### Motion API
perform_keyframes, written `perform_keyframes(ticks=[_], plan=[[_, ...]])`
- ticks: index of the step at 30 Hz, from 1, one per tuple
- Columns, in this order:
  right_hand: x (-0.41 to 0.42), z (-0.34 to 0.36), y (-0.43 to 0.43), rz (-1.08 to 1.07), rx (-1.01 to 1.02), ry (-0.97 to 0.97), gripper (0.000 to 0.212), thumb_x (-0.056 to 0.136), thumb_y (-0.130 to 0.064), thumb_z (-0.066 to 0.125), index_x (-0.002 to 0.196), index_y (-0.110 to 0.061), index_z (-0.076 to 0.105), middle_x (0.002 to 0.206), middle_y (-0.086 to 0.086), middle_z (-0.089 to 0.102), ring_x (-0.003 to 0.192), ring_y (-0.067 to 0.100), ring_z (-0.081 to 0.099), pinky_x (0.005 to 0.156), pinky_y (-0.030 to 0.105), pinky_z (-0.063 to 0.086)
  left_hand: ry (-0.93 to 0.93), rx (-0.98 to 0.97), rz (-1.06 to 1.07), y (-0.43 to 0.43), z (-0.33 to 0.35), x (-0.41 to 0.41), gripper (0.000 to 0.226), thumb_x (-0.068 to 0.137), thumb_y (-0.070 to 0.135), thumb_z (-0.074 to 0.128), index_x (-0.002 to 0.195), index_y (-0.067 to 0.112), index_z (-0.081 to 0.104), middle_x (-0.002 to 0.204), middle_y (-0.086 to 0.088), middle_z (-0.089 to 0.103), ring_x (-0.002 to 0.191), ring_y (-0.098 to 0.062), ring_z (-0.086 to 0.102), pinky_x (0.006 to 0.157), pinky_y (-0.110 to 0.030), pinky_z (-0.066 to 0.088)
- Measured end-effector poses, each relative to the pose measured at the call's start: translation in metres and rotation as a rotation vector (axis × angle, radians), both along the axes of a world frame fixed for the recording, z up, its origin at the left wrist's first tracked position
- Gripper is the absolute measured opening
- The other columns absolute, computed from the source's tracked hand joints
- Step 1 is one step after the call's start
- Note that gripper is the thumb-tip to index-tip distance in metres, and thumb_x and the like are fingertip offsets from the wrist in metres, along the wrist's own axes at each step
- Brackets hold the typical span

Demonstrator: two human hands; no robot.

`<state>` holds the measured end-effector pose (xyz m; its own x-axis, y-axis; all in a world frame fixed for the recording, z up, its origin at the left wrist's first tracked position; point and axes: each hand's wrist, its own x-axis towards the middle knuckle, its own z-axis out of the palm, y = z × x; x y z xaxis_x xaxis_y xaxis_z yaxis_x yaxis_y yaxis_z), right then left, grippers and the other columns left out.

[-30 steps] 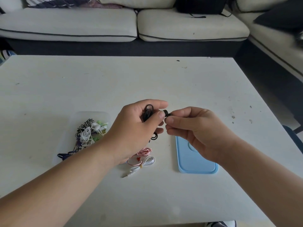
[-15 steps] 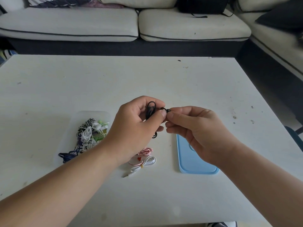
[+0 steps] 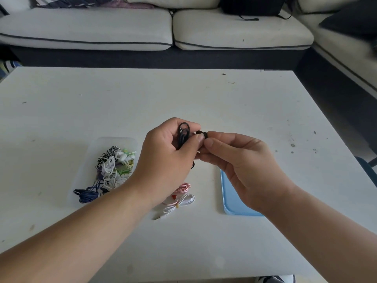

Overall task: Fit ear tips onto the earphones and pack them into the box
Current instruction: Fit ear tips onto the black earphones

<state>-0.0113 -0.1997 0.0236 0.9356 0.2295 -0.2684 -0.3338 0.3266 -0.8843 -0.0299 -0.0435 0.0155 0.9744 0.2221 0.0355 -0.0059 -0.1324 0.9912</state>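
My left hand (image 3: 167, 158) grips a coiled pair of black earphones (image 3: 183, 133) above the white table (image 3: 204, 99), holding one earbud out between thumb and forefinger. My right hand (image 3: 242, 166) pinches a small black ear tip (image 3: 203, 134) against that earbud, fingertip to fingertip. A clear plastic box (image 3: 91, 170) at the left holds several tangled earphones (image 3: 112, 170) in white, green, striped and dark blue. A pink and white pair of earphones (image 3: 179, 198) lies on the table below my left hand. The blue box lid (image 3: 232, 201) lies flat under my right wrist.
A cream sofa (image 3: 142, 27) runs along the far side of the table and continues down the right. A dark bag (image 3: 251, 6) sits on its cushions. A shoe (image 3: 273, 279) shows at the near table edge.
Both hands have lifted slightly and drawn closer together. My right fingers now press the black ear tip tighter against the earbud in my left hand.
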Motion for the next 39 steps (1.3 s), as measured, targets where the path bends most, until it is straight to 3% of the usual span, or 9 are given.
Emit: perform_keyframes(ticks=[6,10,14,19,21,24,31,36,39], plan=[[0.000,0.004,0.001,-0.017,0.048,0.016,0.011,0.092,0.006,0.064,0.090,0.007,0.075,0.084,0.022,0.075,0.080,0.035,0.075,0.075,0.029,0.061,0.020,-0.022,0.006,0.001,0.003,-0.001,0.015,0.088,0.014,0.081,0.098,0.023,0.076,0.085,0.003,0.078,0.072,-0.006,0.074,0.062,-0.017,0.058],[-0.004,0.002,0.003,-0.010,0.039,0.004,0.011,0.092,0.001,0.066,0.089,0.004,0.077,0.084,0.021,0.071,0.082,0.033,0.072,0.077,0.029,0.061,0.017,-0.008,0.038,0.001,0.006,-0.001,0.017,0.083,0.018,0.086,0.097,0.021,0.076,0.082,-0.002,0.077,0.072,-0.023,0.072,0.061,-0.024,0.060],[0.005,-0.002,-0.002,-0.029,-0.034,0.013,0.012,0.094,-0.004,0.067,0.093,0.005,0.075,0.086,0.023,0.072,0.081,0.031,0.070,0.079,0.032,0.062,0.039,-0.011,-0.004,0.001,0.009,-0.001,0.016,0.086,0.015,0.083,0.099,0.021,0.075,0.082,0.004,0.079,0.070,-0.018,0.078,0.069,-0.038,0.063],[0.013,-0.003,-0.012,0.068,-0.030,0.016,0.006,0.089,-0.005,0.070,0.089,0.000,0.073,0.080,0.017,0.070,0.072,0.023,0.069,0.070,0.027,0.059,0.058,-0.016,-0.056,-0.001,0.011,-0.002,0.017,0.089,0.012,0.079,0.103,0.021,0.076,0.085,0.004,0.080,0.070,-0.020,0.078,0.078,-0.049,0.063],[0.015,-0.004,-0.016,0.121,0.005,0.024,0.018,0.083,-0.007,0.071,0.098,0.002,0.071,0.083,0.017,0.069,0.072,0.022,0.068,0.068,0.027,0.059,0.056,-0.013,-0.077,0.000,0.010,-0.002,0.017,0.091,0.011,0.077,0.104,0.022,0.077,0.088,0.002,0.081,0.075,-0.022,0.079,0.080,-0.053,0.063],[0.018,-0.006,-0.021,0.152,-0.005,0.012,0.038,0.078,-0.009,0.071,0.111,0.009,0.069,0.087,0.018,0.071,0.074,0.022,0.068,0.069,0.028,0.060,0.048,0.020,-0.107,0.001,0.009,-0.003,0.021,0.094,0.009,0.073,0.103,0.027,0.077,0.088,0.004,0.081,0.074,-0.019,0.079,0.077,-0.052,0.063],[0.019,-0.011,-0.023,0.160,-0.106,-0.091,0.012,0.093,-0.003,0.065,0.098,0.002,0.074,0.081,0.014,0.072,0.074,0.021,0.066,0.068,0.028,0.058,0.039,-0.008,-0.134,0.002,0.006,-0.002,0.024,0.093,0.005,0.073,0.098,0.028,0.078,0.086,0.002,0.081,0.077,-0.019,0.079,0.074,-0.038,0.065],[0.019,-0.014,-0.022,0.132,-0.218,-0.194,0.010,0.094,-0.003,0.067,0.096,-0.003,0.077,0.087,0.016,0.073,0.073,0.021,0.063,0.067,0.031,0.057,0.052,-0.090,-0.140,0.004,0.002,0.001,0.019,0.093,0.003,0.072,0.103,0.017,0.078,0.087,-0.006,0.080,0.084,-0.021,0.079,0.072,-0.035,0.064],[0.022,-0.014,-0.022,0.132,-0.197,-0.137,0.016,0.086,-0.015,0.073,0.099,-0.005,0.077,0.086,0.014,0.070,0.072,0.020,0.063,0.065,0.031,0.055,0.063,-0.142,-0.146,0.005,0.002,0.002,0.018,0.095,0.002,0.071,0.111,0.010,0.075,0.091,-0.009,0.080,0.085,-0.024,0.079,0.073,-0.035,0.064]])
